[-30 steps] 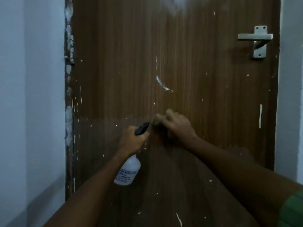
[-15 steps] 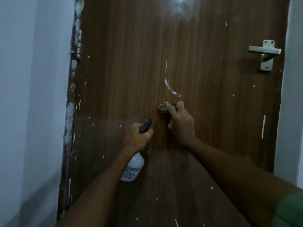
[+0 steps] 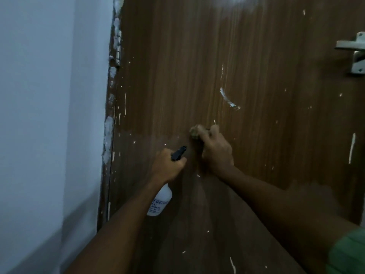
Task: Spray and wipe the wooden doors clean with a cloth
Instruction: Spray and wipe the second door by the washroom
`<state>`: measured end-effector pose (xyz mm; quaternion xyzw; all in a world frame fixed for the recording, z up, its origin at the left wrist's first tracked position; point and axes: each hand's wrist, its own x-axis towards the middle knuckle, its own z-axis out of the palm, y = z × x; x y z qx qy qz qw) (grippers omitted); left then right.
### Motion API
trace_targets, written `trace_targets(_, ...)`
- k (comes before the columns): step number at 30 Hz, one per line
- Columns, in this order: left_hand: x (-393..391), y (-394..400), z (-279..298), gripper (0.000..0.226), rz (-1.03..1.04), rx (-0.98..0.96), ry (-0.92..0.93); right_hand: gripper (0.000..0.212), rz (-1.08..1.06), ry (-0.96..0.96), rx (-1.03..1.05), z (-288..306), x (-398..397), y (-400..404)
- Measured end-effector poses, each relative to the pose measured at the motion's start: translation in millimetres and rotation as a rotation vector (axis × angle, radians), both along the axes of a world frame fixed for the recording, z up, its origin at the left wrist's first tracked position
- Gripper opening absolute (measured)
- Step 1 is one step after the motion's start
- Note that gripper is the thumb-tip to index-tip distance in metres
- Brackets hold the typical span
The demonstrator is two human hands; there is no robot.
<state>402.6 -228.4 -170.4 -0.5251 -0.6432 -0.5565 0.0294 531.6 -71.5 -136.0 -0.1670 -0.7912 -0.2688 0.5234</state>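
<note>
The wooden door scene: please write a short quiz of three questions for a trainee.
1. True or false: the right hand presses a cloth on the door.
2. The left hand holds: A) a brush B) a spray bottle C) nothing.
3. On which side of the door is the handle?

Key: 1 true; 2 B; 3 the right side.

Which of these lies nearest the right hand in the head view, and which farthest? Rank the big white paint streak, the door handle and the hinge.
From the right hand, which presses the cloth against the door:
1. White paint streak, just above the hand.
2. Hinge, far up-left on the door's edge.
3. Door handle, far up-right, partly cut off by the frame.
</note>
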Motion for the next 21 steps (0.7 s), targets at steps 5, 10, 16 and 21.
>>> trace_targets(5, -18.0, -13.2, -15.2, 0.027, 0.020, -0.078, 0.051, 0.066, -0.130, -0.879, 0.402, -3.4, -17.8, -7.6)
trace_targets(10, -31.4, -24.6, -28.0, 0.026, 0.053, -0.094, 0.027, 0.050, 0.100, 0.002, -0.049, 25.9, -42.8, -23.4)
trace_targets(16, -44.4, -28.6, -39.8, 0.034, 0.161, -0.122, 0.033, 0.054, 0.098, 0.049, -0.018, 23.5, -52.7, -16.1)
trace_targets(21, -61.1, -35.5, -44.8, 0.032, 0.173, 0.001, 0.002, 0.057, 0.042, 0.032, -0.047, 7.6, -57.1, -22.3)
